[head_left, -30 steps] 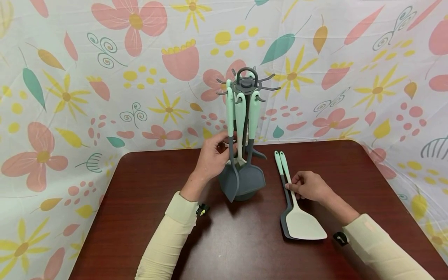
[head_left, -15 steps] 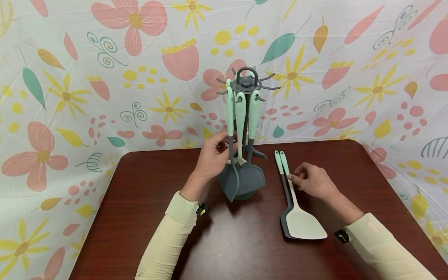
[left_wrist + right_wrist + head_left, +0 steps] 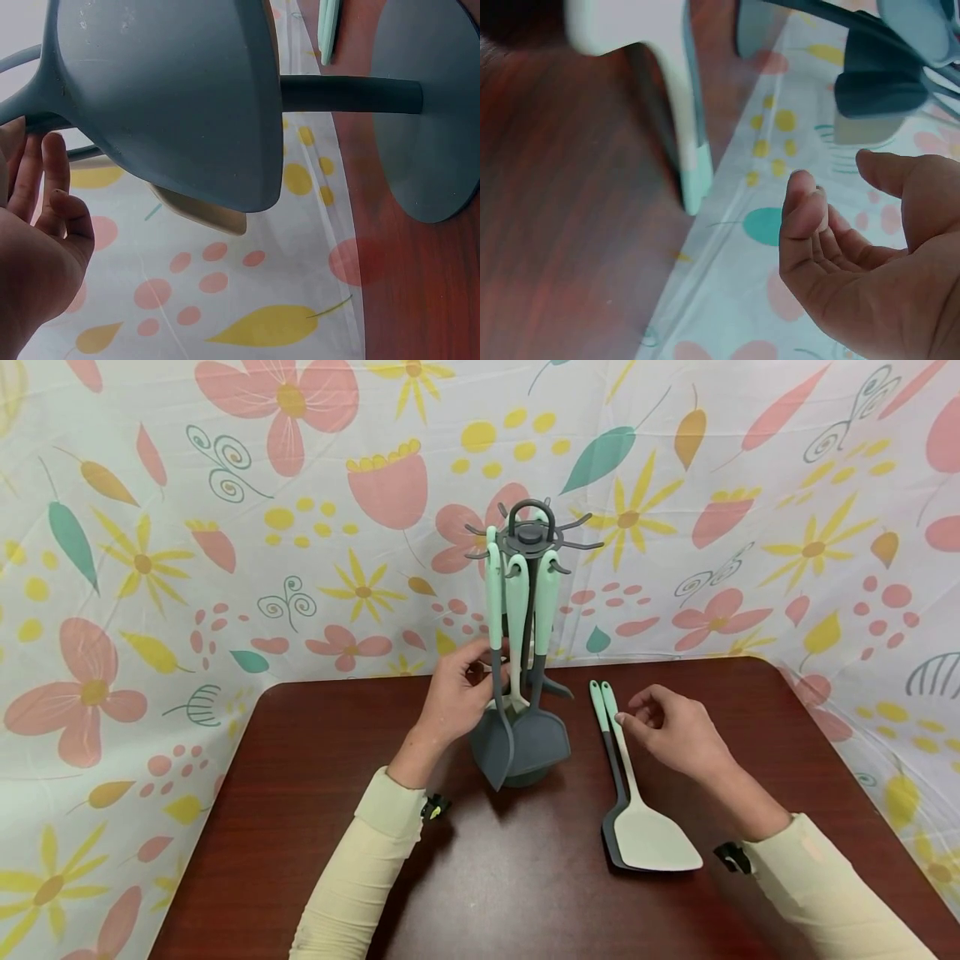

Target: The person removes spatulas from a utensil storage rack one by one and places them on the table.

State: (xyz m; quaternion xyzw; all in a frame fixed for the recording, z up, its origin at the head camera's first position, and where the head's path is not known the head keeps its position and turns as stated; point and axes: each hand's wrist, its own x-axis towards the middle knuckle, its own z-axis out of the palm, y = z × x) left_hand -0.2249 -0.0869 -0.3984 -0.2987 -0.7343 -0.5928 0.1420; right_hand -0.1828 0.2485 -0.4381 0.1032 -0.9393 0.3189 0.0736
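Note:
A dark grey utensil stand (image 3: 530, 537) with a ring of hooks stands upright on the table. Several mint-handled utensils hang from it, among them a dark grey turner (image 3: 538, 743). My left hand (image 3: 453, 695) grips the stand's pole behind the hanging utensils, which hide part of its fingers. To the right lie two turners side by side, a white one (image 3: 656, 842) overlapping a dark grey one (image 3: 609, 839). Beside their mint handles hovers my right hand (image 3: 678, 731), fingers loosely bent. The right wrist view shows a gap between its thumb and fingers, with nothing held.
The reddish-brown table (image 3: 300, 860) ends at the back against a flower-printed cloth (image 3: 360, 460). In the left wrist view, the stand's round base (image 3: 427, 150) sits on the tabletop. A light-coloured utensil (image 3: 206, 214) hangs behind the turner.
My right hand has let go of the white turner's shaft and moved up along it, away from me. The left hand and the stand have stayed put.

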